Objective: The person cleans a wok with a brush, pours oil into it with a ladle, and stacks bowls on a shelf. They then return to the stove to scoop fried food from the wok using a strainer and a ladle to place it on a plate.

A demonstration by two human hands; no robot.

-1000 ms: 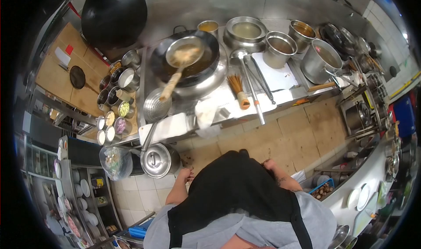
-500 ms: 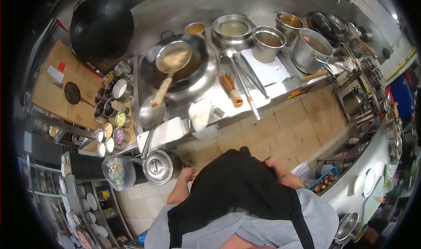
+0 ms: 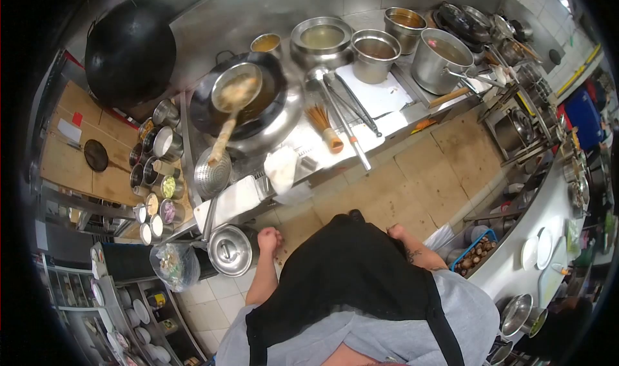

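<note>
My left hand hangs at my side with its fingers curled in, and nothing shows in it. It is beside the lidded steel pot on the floor side of the range. My right hand hangs by the edge of my black apron; its fingers are too small and partly turned away to make out. Neither hand touches the cookware. On the range, a wire-mesh strainer with a wooden handle rests over the black wok, with pale food in it.
A perforated skimmer, white cloth, bamboo brush, ladle and tongs lie along the range. Several liquid-filled pots, including a large pot, stand behind. Ingredient tins are at left; a white counter curves along the right.
My left hand has risen slightly and moved left toward the range edge. The view has shifted a little, so the range appears farther left. The strainer stays over the wok.
</note>
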